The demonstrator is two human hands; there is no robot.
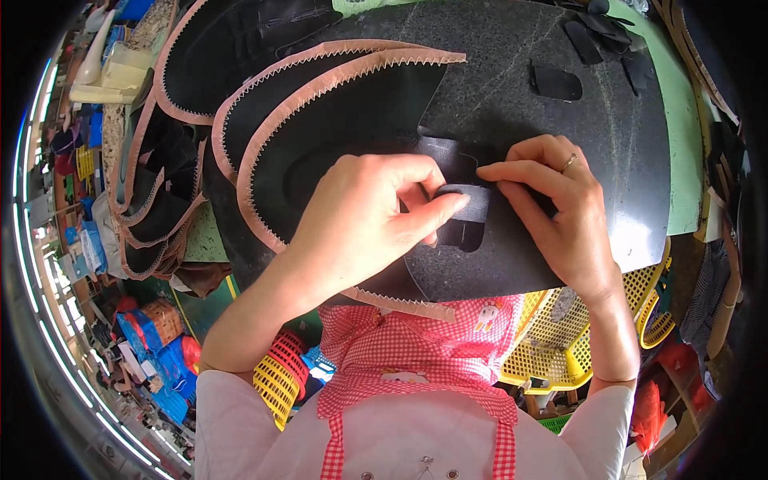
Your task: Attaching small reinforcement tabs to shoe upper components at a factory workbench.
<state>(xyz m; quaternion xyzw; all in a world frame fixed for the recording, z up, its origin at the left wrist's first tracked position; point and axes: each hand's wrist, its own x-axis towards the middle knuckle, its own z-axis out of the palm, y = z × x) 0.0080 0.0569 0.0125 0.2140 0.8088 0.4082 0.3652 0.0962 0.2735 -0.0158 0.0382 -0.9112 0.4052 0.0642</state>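
Note:
My left hand (pixel 372 200) is closed over a dark leather-like strip (pixel 472 205), its thumb and bent fingers pinching it. The strip lies across a black curved shoe-upper piece (pixel 352 120) with a pinkish, zigzag-stitched edge. Under and around the strip are small black patches (pixel 440 148), partly hidden by my left fingers. My right hand (pixel 556 200), with a ring on one finger, is closed beside the strip's right end. Its thumb and index tips are nearly together, but whatever lies between them is too small to make out.
Work lies on a black board (pixel 512 104) over a green surface (pixel 684 160). A loose black patch (pixel 558 82) and several black scraps (pixel 596 36) sit toward the far right. More edged pieces (pixel 148 192) are heaped at left. Yellow baskets (pixel 552 340) stand below the board.

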